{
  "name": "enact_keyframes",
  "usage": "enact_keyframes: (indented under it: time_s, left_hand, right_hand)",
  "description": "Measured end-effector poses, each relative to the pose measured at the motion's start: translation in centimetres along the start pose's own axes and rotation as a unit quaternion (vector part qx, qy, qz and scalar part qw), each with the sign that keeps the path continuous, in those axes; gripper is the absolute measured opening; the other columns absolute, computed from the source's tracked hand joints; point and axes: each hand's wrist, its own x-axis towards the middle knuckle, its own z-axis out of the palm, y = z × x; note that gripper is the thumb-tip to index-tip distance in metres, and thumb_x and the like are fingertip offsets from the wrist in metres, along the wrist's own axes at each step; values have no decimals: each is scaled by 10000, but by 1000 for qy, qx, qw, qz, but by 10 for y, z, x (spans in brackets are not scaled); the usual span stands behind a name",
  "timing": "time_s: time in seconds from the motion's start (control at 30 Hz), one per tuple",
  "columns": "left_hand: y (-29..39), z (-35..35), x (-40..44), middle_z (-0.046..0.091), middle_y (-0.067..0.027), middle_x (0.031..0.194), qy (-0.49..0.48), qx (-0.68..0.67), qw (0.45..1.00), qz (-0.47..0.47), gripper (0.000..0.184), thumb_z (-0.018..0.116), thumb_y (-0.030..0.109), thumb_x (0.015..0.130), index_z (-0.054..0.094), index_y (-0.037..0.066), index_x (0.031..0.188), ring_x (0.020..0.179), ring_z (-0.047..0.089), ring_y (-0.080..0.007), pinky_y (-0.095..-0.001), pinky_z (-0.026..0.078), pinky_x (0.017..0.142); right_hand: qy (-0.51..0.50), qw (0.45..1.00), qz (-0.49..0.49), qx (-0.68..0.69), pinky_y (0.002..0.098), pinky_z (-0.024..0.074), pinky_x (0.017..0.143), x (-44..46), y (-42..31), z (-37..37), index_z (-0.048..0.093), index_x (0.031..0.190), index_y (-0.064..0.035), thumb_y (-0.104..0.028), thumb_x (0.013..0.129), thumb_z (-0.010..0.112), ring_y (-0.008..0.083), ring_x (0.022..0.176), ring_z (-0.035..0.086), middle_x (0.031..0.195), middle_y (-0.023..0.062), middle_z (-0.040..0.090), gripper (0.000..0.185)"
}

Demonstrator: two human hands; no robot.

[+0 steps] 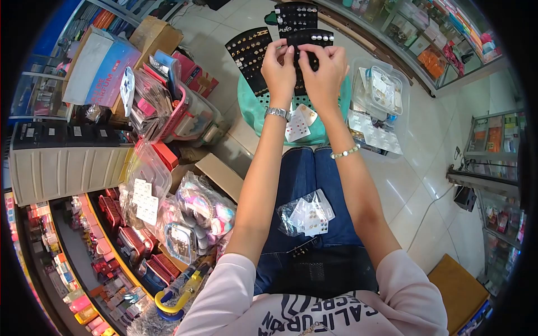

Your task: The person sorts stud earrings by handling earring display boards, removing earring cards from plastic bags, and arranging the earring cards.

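Both my hands are raised over a black earring display board (311, 37), which has a row of pale round studs along its top. My left hand (279, 73), with a metal watch on the wrist, is pinched at the board's left side. My right hand (324, 73), wearing a bead bracelet, pinches close beside it; anything small between the fingertips is too tiny to make out. A second black earring board (249, 53) stands to the left, and another earring board (297, 18) is behind. White earring cards (300, 126) lie on the green stool (255, 117) under the boards.
Plastic bags with earring cards (311, 215) rest on my lap. To the right is a clear plastic tub (386, 84) with more cards. A pink basket (182, 103) of packets, cartons and bagged goods (204, 201) crowd the left. A glass showcase (426, 39) stands at upper right.
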Motion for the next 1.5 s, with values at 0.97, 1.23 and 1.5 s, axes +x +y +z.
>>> enact_keyframes:
  time_s: [0.97, 1.23, 1.5]
  left_hand:
    - [5, -8, 4, 573, -74, 868, -70, -80, 991, -87, 196, 539, 106, 853, 524, 56, 1041, 716, 516, -118, -221, 420, 642]
    - [10, -7, -11, 555, -64, 872, -73, -67, 993, -61, 203, 512, 89, 867, 487, 75, 1068, 712, 486, -103, -206, 390, 618]
    - [19, -14, -44, 556, -77, 947, -62, -58, 996, 41, 190, 485, 61, 878, 478, 42, 1066, 796, 508, -112, -215, 411, 700]
  right_hand:
    - [-287, 956, 58, 33, 262, 420, 567, -96, 86, -56, 615, 825, 1, -9, 751, 604, 153, 589, 496, 739, 69, 544, 75]
    - [-154, 895, 304, 289, 192, 416, 579, -42, 85, -80, 621, 947, 3, -144, 837, 588, 81, 613, 486, 805, 37, 600, 187]
    - [-221, 876, 265, 338, 175, 411, 621, 44, 71, -80, 610, 980, 49, -150, 844, 579, 78, 649, 481, 839, 45, 603, 243]
